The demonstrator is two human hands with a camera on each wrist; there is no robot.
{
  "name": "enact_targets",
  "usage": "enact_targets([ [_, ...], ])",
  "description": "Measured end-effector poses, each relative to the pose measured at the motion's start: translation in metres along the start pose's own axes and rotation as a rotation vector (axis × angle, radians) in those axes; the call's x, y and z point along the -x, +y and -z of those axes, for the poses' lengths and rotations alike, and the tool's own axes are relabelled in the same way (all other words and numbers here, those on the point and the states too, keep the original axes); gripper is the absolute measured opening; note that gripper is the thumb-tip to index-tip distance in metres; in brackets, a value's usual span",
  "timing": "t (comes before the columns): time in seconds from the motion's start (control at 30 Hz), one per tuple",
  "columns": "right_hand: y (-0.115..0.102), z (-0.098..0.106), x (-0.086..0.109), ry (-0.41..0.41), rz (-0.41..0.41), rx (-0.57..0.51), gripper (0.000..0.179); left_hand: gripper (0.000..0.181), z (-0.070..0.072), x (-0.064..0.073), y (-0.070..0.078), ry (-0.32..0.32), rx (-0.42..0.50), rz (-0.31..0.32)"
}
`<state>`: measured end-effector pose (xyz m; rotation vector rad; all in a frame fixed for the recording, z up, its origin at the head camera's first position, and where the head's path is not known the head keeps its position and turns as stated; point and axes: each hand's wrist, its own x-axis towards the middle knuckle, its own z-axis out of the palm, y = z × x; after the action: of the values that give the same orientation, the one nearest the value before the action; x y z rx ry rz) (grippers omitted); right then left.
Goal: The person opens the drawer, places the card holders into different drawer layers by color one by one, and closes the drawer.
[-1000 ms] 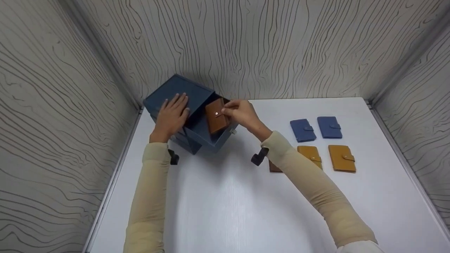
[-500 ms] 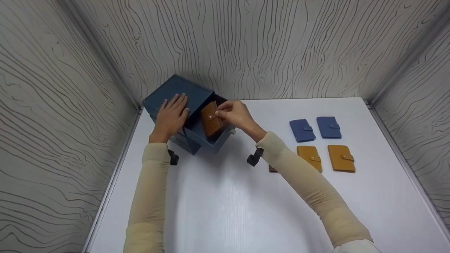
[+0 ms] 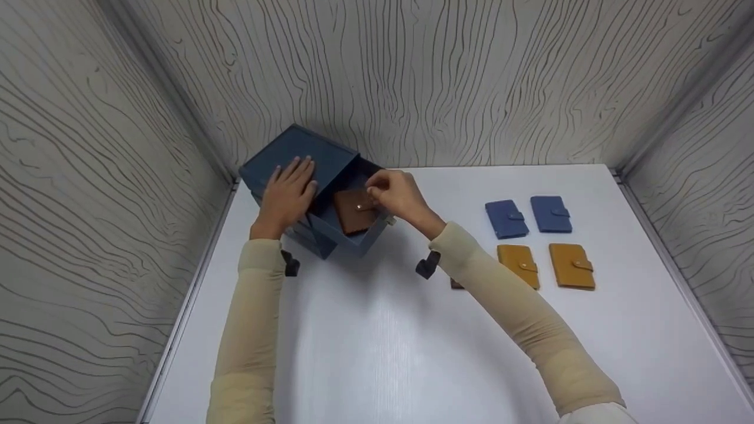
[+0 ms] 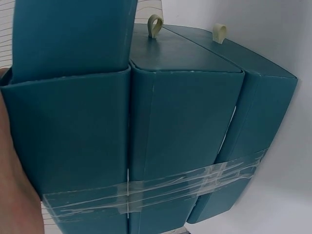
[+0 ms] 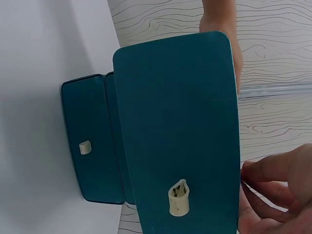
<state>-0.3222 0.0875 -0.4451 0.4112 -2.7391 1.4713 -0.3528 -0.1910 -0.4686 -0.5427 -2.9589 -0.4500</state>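
The brown, rectangular, leather-like wallet point(image 3: 351, 215) lies in the pulled-out teal box drawer point(image 5: 175, 117), just left of my right hand point(image 3: 400, 193), its long axis running toward me. Those fingertips stand close together; whether they pinch it I cannot tell. My left hand point(image 3: 286, 197), farther off, rests flat atop the teal cabinet point(image 3: 321, 148).
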Motion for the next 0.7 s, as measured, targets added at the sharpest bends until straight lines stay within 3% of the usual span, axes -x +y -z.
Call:
enact_targets([
  [0.7, 0.0006, 0.0091, 0.004, 0.039, 0.001, -0.049, 0.017, 0.058, 0.0004, 0.0008, 0.0008, 0.019, 0.002, -0.009],
])
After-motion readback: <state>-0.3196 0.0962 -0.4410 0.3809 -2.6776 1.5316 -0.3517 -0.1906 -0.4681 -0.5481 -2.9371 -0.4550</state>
